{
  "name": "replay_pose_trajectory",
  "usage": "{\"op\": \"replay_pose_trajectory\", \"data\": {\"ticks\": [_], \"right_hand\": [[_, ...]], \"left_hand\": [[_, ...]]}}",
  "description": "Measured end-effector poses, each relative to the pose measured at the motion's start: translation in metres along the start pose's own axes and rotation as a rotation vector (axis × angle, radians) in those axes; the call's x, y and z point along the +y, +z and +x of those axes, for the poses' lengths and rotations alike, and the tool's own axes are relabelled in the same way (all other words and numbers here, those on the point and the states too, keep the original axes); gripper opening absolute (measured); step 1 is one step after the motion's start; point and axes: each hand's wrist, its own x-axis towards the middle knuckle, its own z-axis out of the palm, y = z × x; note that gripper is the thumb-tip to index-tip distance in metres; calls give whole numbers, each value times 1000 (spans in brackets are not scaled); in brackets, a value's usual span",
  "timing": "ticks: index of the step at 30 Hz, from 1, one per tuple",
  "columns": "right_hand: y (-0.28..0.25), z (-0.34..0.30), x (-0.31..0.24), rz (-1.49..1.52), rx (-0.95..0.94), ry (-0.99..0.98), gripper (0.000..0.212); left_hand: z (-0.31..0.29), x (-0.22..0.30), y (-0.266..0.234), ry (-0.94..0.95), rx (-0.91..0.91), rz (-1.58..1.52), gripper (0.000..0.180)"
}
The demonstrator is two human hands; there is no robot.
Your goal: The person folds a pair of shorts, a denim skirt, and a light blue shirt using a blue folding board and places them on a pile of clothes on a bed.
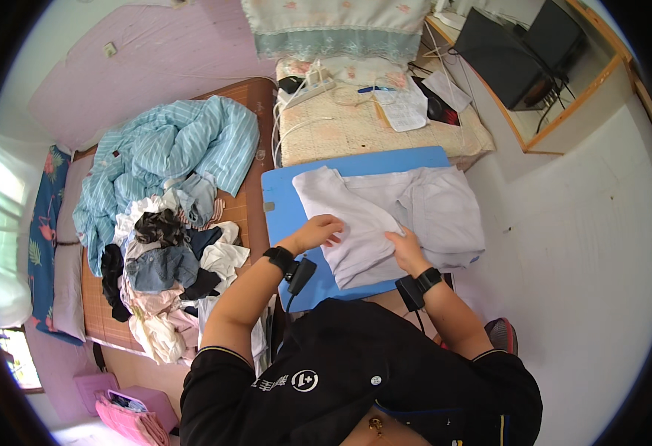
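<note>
A pale grey garment [437,215] lies partly folded on a blue tabletop [281,223], and its exact kind is hard to tell. One long part of it slants across the left side, with creases running through the cloth. My right hand [408,251] pinches an edge of the fabric near the middle, thumb and fingers closed on it. Over the garment's left edge rests my left hand [320,232], its fingers slightly curled and apart, holding no cloth that shows. Each wrist wears a black strap with a small black device.
On the bed [255,178] to the left lie a blue striped quilt [184,137] and a heap of mixed clothes [166,260]. Behind the table, a covered surface [303,141] carries a power strip [307,93], cables and papers [404,108]. Dark monitors [500,56] stand at the far right.
</note>
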Motion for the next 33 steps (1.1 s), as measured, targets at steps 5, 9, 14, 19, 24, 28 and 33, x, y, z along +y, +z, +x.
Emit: {"op": "replay_pose_trajectory", "data": {"ticks": [5,9,14,19,24,28,33], "right_hand": [[-59,-28,13,-10,69,120,34],[-61,-42,9,107,-42,273,34],[-42,-35,-4,-48,12,259,36],[-52,-45,-23,9,17,-35,33],[-87,-59,-5,-462,1,152,22],[-83,-45,-18,-1111,-69,11,27],[-18,15,-52,-1042,-75,-446,29]], "left_hand": [[-3,-29,-9,102,278,395,23],[-15,-37,15,164,258,656,22],[-22,-42,36,292,130,858,30],[-26,-56,46,463,183,941,28],[-25,-71,55,471,228,978,24],[-22,-72,54,481,293,943,21],[-23,-81,57,545,361,945,20]]}}
